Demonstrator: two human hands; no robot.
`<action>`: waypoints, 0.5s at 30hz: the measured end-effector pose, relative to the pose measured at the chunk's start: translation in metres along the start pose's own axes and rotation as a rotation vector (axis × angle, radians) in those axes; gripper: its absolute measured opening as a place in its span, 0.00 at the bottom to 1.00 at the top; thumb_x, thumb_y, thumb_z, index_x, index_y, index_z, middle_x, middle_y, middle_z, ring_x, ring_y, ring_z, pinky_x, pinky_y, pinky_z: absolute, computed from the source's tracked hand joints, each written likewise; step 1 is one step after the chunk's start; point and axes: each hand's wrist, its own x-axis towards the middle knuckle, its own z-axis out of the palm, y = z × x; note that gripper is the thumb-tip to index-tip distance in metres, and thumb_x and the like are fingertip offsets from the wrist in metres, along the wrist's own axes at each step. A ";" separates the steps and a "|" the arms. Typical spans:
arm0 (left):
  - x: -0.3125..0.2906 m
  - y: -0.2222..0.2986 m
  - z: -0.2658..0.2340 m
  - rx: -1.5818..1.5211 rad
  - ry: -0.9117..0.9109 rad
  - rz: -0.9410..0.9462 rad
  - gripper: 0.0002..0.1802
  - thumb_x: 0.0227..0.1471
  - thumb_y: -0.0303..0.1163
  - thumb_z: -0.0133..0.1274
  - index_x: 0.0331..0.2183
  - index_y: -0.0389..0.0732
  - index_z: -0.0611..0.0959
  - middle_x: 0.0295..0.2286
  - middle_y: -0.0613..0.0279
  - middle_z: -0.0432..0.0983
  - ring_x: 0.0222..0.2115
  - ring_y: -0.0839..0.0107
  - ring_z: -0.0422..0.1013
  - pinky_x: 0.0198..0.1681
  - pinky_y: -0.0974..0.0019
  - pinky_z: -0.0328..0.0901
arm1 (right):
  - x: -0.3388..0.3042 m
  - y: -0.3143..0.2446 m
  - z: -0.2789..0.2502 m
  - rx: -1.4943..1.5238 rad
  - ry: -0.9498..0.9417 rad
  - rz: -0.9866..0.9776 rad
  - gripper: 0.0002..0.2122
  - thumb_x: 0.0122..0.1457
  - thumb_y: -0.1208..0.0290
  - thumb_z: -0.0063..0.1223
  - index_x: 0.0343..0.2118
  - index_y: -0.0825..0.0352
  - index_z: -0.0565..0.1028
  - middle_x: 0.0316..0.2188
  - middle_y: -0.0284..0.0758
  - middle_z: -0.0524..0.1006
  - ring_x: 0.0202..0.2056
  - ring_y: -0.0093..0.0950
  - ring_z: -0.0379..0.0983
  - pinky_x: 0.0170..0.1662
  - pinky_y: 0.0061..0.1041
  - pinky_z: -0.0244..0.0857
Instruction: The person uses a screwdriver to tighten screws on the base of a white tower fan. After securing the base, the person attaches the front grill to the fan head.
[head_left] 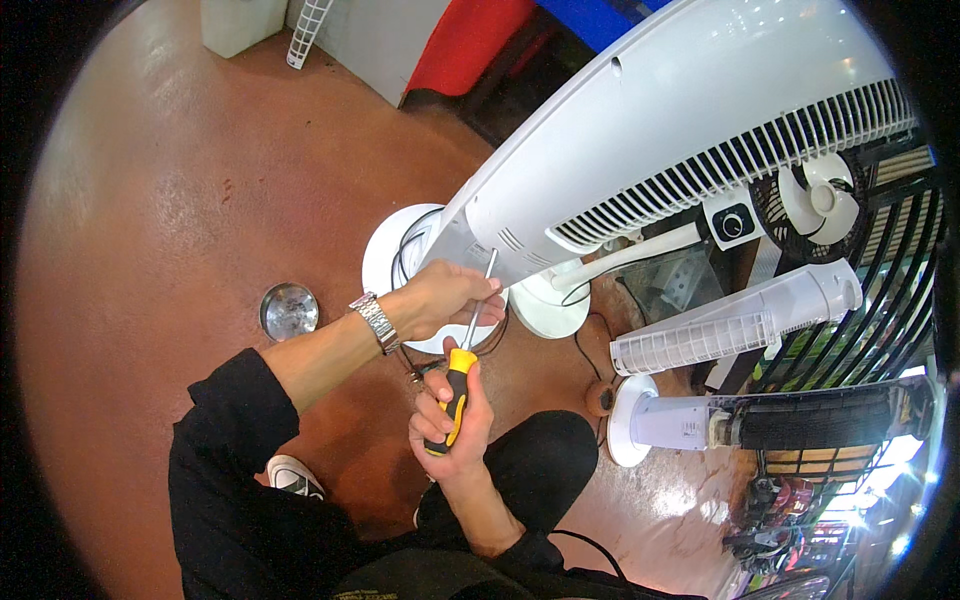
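A tall white tower fan (600, 130) stands on its round white base (385, 245), its slatted rear side toward me. My right hand (455, 415) is wrapped round the yellow-and-black handle of a screwdriver (457, 395). The metal shaft slants up and away to the fan's lower housing, its tip at the grey-white surface below the small vents. My left hand (450, 298), with a metal watch on the wrist, has its fingers closed at the shaft near the tip. A screw at the tip cannot be made out.
A round metal bowl (289, 311) rests on the brown floor at left. To the right are a small white pedestal fan (820, 200), a detached white grille housing (700, 335) and another tower fan (670, 422) with its inside exposed. Dark cords (590, 350) trail around the bases.
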 end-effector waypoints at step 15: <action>-0.007 0.010 0.006 -0.015 0.048 0.021 0.17 0.58 0.31 0.47 0.42 0.25 0.74 0.35 0.46 0.75 0.35 0.65 0.74 0.41 0.66 0.72 | 0.010 0.004 0.004 0.557 -0.156 0.199 0.16 0.65 0.55 0.37 0.39 0.64 0.69 0.22 0.29 0.62 0.17 0.19 0.57 0.17 0.17 0.55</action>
